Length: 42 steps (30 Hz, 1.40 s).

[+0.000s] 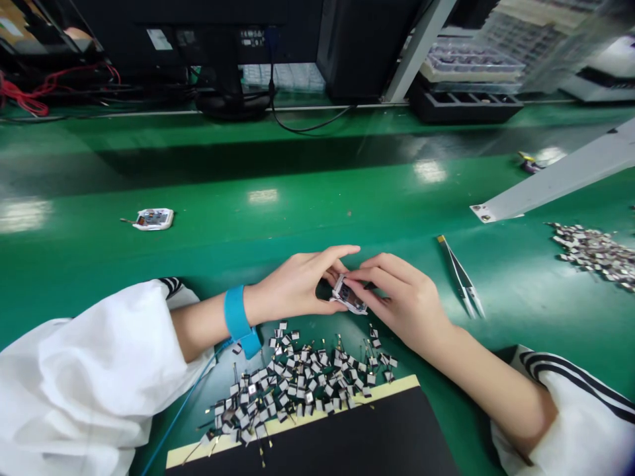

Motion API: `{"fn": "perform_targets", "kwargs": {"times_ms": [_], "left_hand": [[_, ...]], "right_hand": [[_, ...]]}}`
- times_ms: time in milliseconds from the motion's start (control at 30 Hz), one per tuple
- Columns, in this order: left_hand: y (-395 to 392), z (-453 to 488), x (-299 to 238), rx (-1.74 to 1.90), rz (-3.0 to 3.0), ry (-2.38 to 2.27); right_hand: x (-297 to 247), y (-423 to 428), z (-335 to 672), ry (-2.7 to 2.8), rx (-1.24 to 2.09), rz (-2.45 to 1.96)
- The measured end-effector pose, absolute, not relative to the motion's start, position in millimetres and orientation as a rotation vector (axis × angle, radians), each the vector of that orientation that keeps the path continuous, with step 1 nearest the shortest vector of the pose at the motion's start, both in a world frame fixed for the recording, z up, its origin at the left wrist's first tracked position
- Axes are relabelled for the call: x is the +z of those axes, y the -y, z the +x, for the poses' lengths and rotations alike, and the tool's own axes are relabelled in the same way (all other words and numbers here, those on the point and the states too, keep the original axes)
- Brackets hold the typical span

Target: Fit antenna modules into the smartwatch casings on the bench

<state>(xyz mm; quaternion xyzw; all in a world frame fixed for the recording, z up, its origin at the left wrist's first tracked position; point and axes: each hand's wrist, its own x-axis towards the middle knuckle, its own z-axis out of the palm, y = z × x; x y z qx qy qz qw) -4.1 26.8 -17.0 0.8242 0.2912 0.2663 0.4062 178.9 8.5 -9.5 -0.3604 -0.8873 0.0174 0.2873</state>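
Both hands meet over the counter (297, 218), a little back from its near edge and about midway along it. The left hand (297, 285) pinches a small module (348, 295) between thumb and fingers. The right hand (404, 301) closes on the same module from the other side, fingertips on its top. A blue strap (238, 318) circles the left wrist.

Just below the hands, toward the near edge, lies a pile (302, 383) of small parts, spilling onto a black mat (337, 443). Tweezers (462, 277) lie just right of the right hand. A second pile (595, 254) sits by the right edge. Another module (153, 219) lies well apart, toward the left.
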Motion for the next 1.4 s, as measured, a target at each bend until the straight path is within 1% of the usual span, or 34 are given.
{"fn": "perform_targets", "kwargs": {"times_ms": [67, 267, 467, 533, 767, 833, 933, 1133, 1400], "left_hand": [[-26.0, -4.1, -16.8, 0.721, 2.059, -0.755], [-25.5, -3.3, -16.8, 0.735, 2.084, -0.793], [-25.5, -2.8, -18.7, 0.834, 2.050, -0.801], [-25.4, -2.7, -18.8, 0.837, 2.053, -0.804], [-24.8, -2.7, -18.4, 0.815, 2.113, -0.809], [-24.7, -2.8, -18.3, 0.859, 2.085, -0.793], [-24.3, -3.0, -17.8, 0.928, 2.029, -0.767], [-23.5, -3.1, -16.8, 0.960, 1.976, -0.769], [-21.6, -2.6, -15.3, 0.977, 1.947, -0.777]], "right_hand": [[-7.0, -7.0, 180.9, 2.361, 0.093, -0.986], [-5.1, -5.0, 180.4, 2.421, -0.111, -1.021], [-7.8, -10.0, 179.2, 2.308, 0.046, -1.024], [-6.8, -10.0, 179.6, 2.326, 0.053, -1.019], [-2.6, -4.2, 176.8, 2.429, -0.150, -0.990], [-4.3, -5.6, 176.6, 2.375, -0.080, -0.971], [-7.9, -9.5, 177.1, 2.242, 0.115, -0.938], [-11.9, -12.5, 174.8, 2.051, 0.382, -1.007], [-13.0, -11.5, 173.9, 1.995, 0.419, -1.010]]}}
